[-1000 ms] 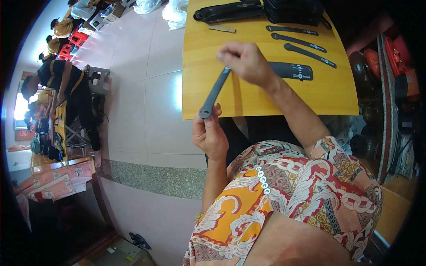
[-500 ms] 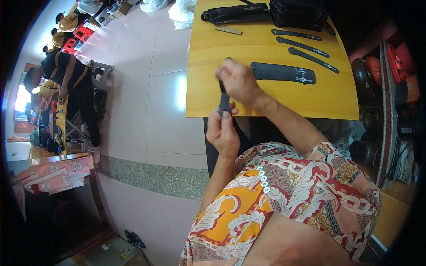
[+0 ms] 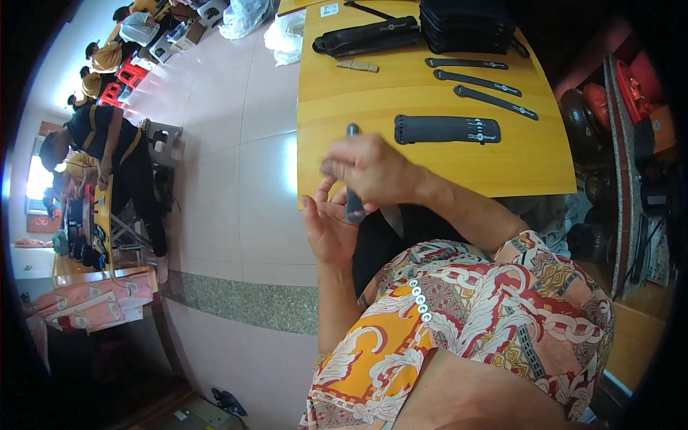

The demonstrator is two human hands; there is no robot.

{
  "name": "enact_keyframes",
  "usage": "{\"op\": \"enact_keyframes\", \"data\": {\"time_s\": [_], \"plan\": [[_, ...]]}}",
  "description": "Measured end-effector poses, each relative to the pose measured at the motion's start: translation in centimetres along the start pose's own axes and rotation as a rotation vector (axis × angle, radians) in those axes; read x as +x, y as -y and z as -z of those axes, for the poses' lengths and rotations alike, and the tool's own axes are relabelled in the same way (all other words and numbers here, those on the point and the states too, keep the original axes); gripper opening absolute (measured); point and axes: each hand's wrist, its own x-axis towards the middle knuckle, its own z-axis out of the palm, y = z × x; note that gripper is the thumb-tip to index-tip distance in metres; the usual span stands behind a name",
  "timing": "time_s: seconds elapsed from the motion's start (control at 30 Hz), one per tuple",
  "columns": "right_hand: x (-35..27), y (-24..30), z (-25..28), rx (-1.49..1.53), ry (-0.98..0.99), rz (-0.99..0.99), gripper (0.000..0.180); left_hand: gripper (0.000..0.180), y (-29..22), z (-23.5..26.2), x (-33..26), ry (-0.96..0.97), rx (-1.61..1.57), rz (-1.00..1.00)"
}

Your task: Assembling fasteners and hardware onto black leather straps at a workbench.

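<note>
A dark hook-and-loop type strap (image 3: pixel 353 208) with a rounded end hangs between my hands over the table's near left edge. My right hand (image 3: pixel 380 168) is closed around its middle, and the far tip sticks out beyond the fingers. Just below it, my left hand (image 3: pixel 333 233) is turned palm up with fingers spread, the strap's near end lying by its fingertips. To the right of my hands, an overlapping set of dark straps (image 3: pixel 446 130) lies flat on the yellow table (image 3: pixel 344 100). Three single straps, among them the nearest one (image 3: pixel 494 102), are laid out beyond it.
A tan clip-like piece (image 3: pixel 357 66) lies near a long black bundle (image 3: pixel 369 36) and a thick black stack (image 3: pixel 467 27) at the far side. Plastic bags (image 3: pixel 285 39) stand on the floor. Another person (image 3: pixel 104 136) works at a table on the left.
My left hand has let go its pinch and spread its fingers. Both hands have come slightly nearer and left with the strap. The view has shifted a little.
</note>
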Motion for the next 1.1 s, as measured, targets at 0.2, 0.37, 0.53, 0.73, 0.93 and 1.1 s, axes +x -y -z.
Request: {"op": "enact_keyframes", "data": {"time_s": [0.2,0.37,0.53,0.73,0.93,1.1], "plan": [[-1.7,1.8,-0.1,0.218,0.074,-0.077,0.013,0.050,-0.2,-1.1,0.0,-0.108,0.145,-0.118],[-3.0,2.8,0.8,0.327,0.055,-0.126,0.011,0.044,0.0,-1.6,-0.4,-0.033,0.267,-0.142],[-4.3,2.7,1.1,0.236,-0.002,0.072,0.018,0.033,0.0,-2.8,-0.5,0.009,0.298,-0.141],[-5.6,1.9,3.0,0.231,-0.028,0.043,0.016,0.020,0.7,-6.1,-1.0,-0.148,0.579,-0.128],[-6.7,1.3,4.8,0.040,-0.381,-0.144,0.004,0.048,4.8,-9.1,-1.4,-0.023,0.666,0.086],[-8.5,-0.3,10.6,-0.678,-0.767,-0.012,0.012,0.046,5.3,-11.1,-0.2,0.197,0.804,0.206]]}}
